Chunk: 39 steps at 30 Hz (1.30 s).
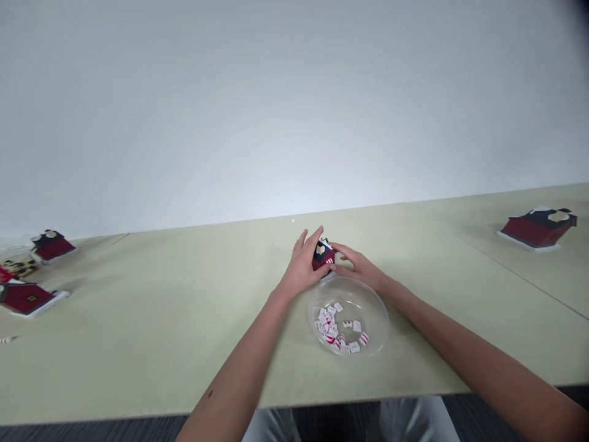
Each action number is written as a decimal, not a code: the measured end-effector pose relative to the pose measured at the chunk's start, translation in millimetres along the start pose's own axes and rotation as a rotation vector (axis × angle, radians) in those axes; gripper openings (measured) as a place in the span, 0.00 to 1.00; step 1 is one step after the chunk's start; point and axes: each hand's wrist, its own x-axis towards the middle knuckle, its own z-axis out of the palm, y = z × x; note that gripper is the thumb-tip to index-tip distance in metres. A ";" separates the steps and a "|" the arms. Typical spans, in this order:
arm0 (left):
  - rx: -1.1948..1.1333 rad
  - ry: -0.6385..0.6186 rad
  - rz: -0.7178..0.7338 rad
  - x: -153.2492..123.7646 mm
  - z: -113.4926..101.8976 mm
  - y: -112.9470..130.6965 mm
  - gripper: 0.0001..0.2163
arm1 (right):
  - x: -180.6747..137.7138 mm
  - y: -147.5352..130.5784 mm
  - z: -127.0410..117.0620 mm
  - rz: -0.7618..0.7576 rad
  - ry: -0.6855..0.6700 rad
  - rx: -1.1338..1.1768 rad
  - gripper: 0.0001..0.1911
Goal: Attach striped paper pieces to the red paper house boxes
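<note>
A small dark red house-shaped box (pixel 323 255) stands on the pale green table (pixel 184 319), held between both hands. My left hand (pixel 304 264) clasps its left side with the fingers curled over the top. My right hand (pixel 356 265) presses against its right side with thumb and fingers. Just in front of the hands sits a clear plastic bowl (pixel 375 307) with several small white and red wrapped sweets (pixel 335 328) in it.
More red house-shaped boxes stand about: one at the far right (pixel 538 228), one at the far left (pixel 51 245) and a larger one near the left edge (pixel 28 298). A white wall rises behind the table. The table's near edge runs along the bottom.
</note>
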 end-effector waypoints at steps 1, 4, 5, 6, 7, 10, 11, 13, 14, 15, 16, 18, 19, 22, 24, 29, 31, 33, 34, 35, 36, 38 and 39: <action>0.015 -0.015 0.013 1.8 -2.2 0.2 0.39 | 0.3 -0.9 -0.4 -0.004 -0.003 0.005 0.31; 0.062 -0.029 0.043 4.4 -8.0 1.5 0.38 | 1.0 -3.2 -0.7 0.001 -0.013 0.027 0.31; 0.074 -0.032 0.051 4.4 -9.5 2.4 0.38 | 1.2 -3.5 -0.4 0.007 -0.022 0.038 0.31; 0.085 -0.036 0.057 4.1 -10.5 3.4 0.38 | 1.2 -3.5 0.0 0.015 -0.029 0.050 0.31; 0.094 -0.039 0.062 3.6 -11.3 4.6 0.38 | 1.2 -3.3 0.4 0.025 -0.035 0.058 0.31; 0.112 -0.047 0.073 2.4 -11.9 9.0 0.37 | 1.0 -1.9 1.3 0.038 -0.042 0.061 0.31; 0.115 -0.047 0.076 2.3 -11.8 10.4 0.37 | 1.0 -1.2 1.3 0.035 -0.041 0.052 0.31; 0.119 -0.043 0.081 2.5 -12.2 11.8 0.37 | 0.9 0.8 1.1 0.022 -0.038 0.020 0.31; 0.123 -0.039 0.081 2.6 -12.9 11.5 0.37 | 0.7 2.5 0.7 0.017 -0.036 -0.005 0.31; 0.127 -0.033 0.078 2.6 -14.4 10.2 0.36 | 0.4 4.7 0.2 0.017 -0.029 -0.036 0.30; 0.134 -0.025 0.071 2.4 -16.8 7.8 0.37 | 0.0 7.3 -0.5 0.024 -0.019 -0.072 0.29; 0.161 -0.005 0.042 0.5 -25.5 -0.7 0.37 | -1.0 13.4 -2.4 0.057 0.008 -0.146 0.27; 0.183 0.004 0.022 -1.4 -32.3 -6.6 0.38 | -1.6 16.4 -3.5 0.081 0.026 -0.178 0.26; 0.275 0.016 -0.044 -12.6 -62.5 -30.5 0.39 | -3.0 22.7 -6.3 0.143 0.069 -0.239 0.24; 0.337 0.020 -0.096 -25.1 -89.2 -49.9 0.38 | -3.2 25.3 -6.7 0.154 0.085 -0.266 0.22; 0.470 0.037 -0.241 -65.2 -163.9 -99.6 0.38 | -0.8 36.4 -0.5 0.104 -0.019 -0.396 0.20; 0.539 0.028 -0.320 -81.2 -194.2 -116.6 0.38 | 0.3 41.7 3.1 0.076 -0.078 -0.478 0.19; 0.631 0.002 -0.394 -96.5 -225.3 -132.1 0.38 | 1.1 44.4 5.7 0.061 -0.103 -0.535 0.17; 0.678 -0.019 -0.426 -104.2 -241.2 -139.8 0.37 | 1.3 44.5 6.4 0.060 -0.103 -0.547 0.17; 0.721 -0.042 -0.453 -111.8 -257.2 -147.7 0.37 | 1.5 43.9 6.9 0.061 -0.099 -0.548 0.17; 0.761 -0.066 -0.478 -119.5 -273.2 -156.0 0.36 | 1.8 43.0 7.0 0.062 -0.092 -0.545 0.17; 0.834 -0.093 -0.536 -134.7 -303.5 -173.5 0.32 | 2.3 40.7 7.0 0.062 -0.078 -0.538 0.17; 0.870 -0.093 -0.576 -142.0 -317.1 -182.0 0.31 | 2.7 39.9 6.9 0.062 -0.073 -0.537 0.17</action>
